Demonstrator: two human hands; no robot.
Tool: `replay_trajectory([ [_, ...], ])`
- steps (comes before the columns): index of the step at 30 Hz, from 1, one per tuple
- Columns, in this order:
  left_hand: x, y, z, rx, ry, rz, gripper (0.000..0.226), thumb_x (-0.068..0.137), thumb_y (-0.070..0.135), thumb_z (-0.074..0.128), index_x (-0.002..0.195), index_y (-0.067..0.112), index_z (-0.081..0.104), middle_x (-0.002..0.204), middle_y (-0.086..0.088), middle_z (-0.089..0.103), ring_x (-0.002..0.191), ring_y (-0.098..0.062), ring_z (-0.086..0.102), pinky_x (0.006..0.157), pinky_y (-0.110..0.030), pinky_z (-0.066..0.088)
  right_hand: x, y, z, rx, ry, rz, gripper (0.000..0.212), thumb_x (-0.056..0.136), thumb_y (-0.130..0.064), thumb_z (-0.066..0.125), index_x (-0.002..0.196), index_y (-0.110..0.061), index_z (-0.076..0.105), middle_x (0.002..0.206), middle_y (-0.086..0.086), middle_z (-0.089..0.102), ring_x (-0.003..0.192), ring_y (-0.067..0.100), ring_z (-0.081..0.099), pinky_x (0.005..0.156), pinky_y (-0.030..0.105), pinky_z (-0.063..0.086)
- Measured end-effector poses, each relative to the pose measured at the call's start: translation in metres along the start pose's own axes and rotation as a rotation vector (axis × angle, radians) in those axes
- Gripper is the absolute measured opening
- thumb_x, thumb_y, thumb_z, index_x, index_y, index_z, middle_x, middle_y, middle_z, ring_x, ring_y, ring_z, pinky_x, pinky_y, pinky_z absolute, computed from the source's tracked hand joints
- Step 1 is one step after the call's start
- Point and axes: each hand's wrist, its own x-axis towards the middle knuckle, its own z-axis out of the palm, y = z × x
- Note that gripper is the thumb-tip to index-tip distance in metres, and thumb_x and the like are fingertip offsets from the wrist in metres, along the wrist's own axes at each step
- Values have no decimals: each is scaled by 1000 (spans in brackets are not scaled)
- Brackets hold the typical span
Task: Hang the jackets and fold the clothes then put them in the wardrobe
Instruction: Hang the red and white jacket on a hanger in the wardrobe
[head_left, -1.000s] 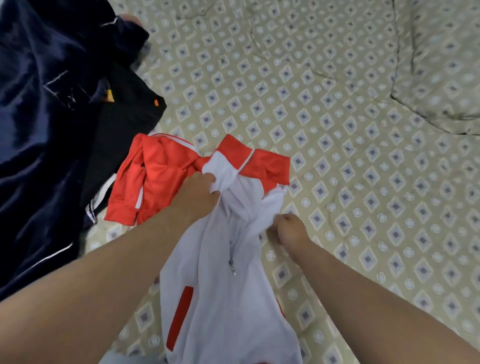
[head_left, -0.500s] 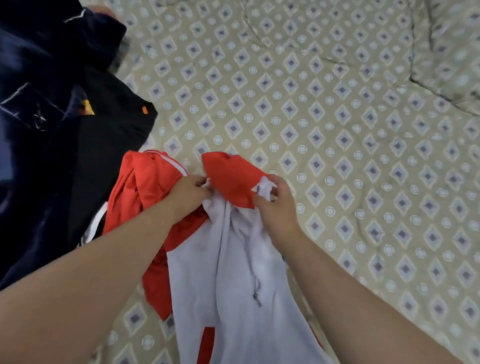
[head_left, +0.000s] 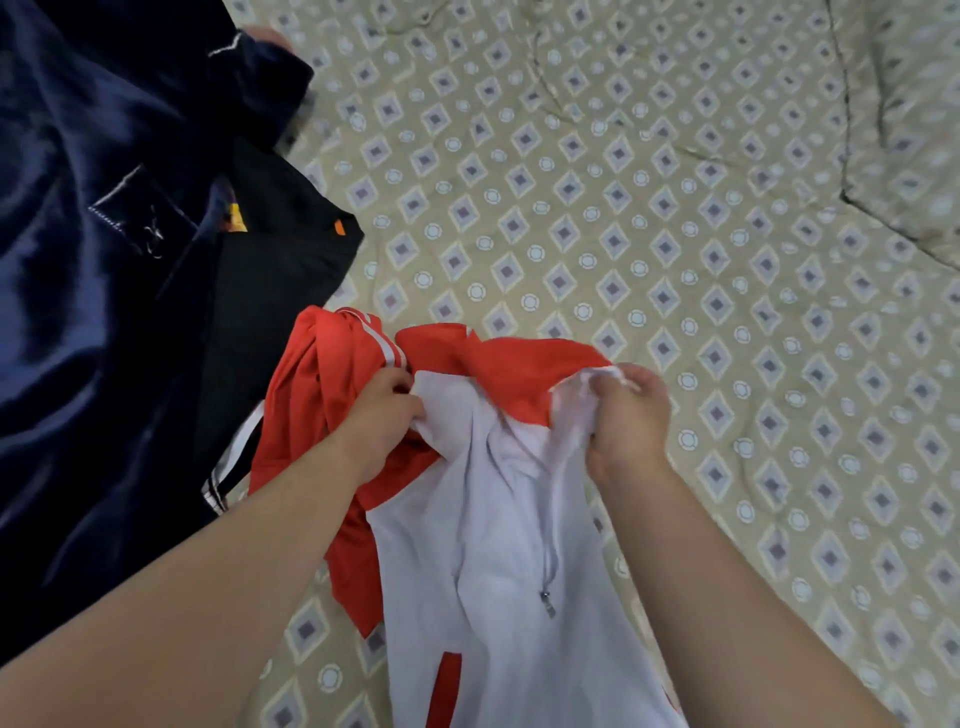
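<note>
The red-and-white jacket (head_left: 498, 545) is gripped near its collar by the curled fingers of the left hand (head_left: 382, 415) and right hand (head_left: 626, 415), above the patterned bed (head_left: 675, 234).

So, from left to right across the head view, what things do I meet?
Shiny navy satin garment → black garment with orange tag → left hand → right hand, both gripping the red and white zip jacket → bare beige diamond-patterned bed cover.

Bed surface, as I view it through the head camera: a beige sheet (head_left: 623, 234) printed with diamonds and rings, creased near the top. Lying on it — a navy garment (head_left: 78, 312) at left, a black garment (head_left: 280, 270) against its edge, a red-and-white jacket (head_left: 493, 519) touching the black one, and a pillow (head_left: 914, 130) at upper right.
</note>
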Motion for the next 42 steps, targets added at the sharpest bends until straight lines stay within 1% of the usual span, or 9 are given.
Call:
replay_trajectory([
  [3,-4,1,0,-103,-54,-23,52,78,-11,43,119,15,60,101,-1,73,97,-22,67,79,-35,56,-3,-2,-11,-338,169,-425,23,83,2,58,97,-16,54,97,-2,56,90,15,53,81,7,40],
  [5,-8,0,0,-123,-56,-52,48,77,-7,41,113,12,66,95,-1,75,93,-24,67,79,-33,54,-21,11,-3,-564,-66,-730,32,81,7,56,109,-8,61,111,3,55,98,11,49,85,0,33],
  [7,-14,1,2,-115,-51,-82,40,72,2,45,105,7,67,95,-8,70,90,-28,61,81,-37,48,-36,29,9,-741,-443,-834,52,80,8,52,130,-7,59,127,8,55,112,13,49,96,15,40],
  [11,-16,1,4,-239,-87,-138,32,87,15,51,111,2,67,109,-21,70,102,-35,63,96,-45,49,-56,51,26,-800,-811,-550,53,92,-4,48,143,-19,47,117,1,62,102,16,59,95,31,45],
  [18,-14,-3,8,-228,-212,-36,29,87,34,73,109,15,70,105,-12,75,101,-32,70,93,-47,55,-61,43,28,-130,-540,159,20,92,8,40,93,-12,45,88,10,71,77,21,68,74,31,55],
  [24,-46,20,15,-143,-385,97,33,80,13,81,111,6,71,105,-14,74,98,-27,70,91,-40,55,-77,-1,8,-247,-716,113,45,99,6,35,81,-20,67,78,1,67,66,13,66,69,23,58],
  [30,-104,81,8,-112,-298,134,24,83,2,74,101,16,71,90,-4,77,83,-18,73,69,-27,57,-112,-77,-17,-379,-732,16,27,103,0,36,102,10,61,81,14,62,64,16,67,70,30,55],
  [38,-231,163,9,-156,-454,264,29,67,24,69,94,16,76,97,-15,75,93,-24,72,83,-35,55,-191,-186,-54,-266,-645,-213,19,98,-8,58,80,-7,53,56,6,62,45,15,55,48,23,46],
  [42,-288,188,14,-43,-398,476,20,79,12,73,89,29,74,88,-1,76,86,-10,73,71,-15,52,-227,-232,-76,-247,-629,-216,24,93,-10,66,76,-9,50,57,16,58,45,21,52,46,25,44],
])
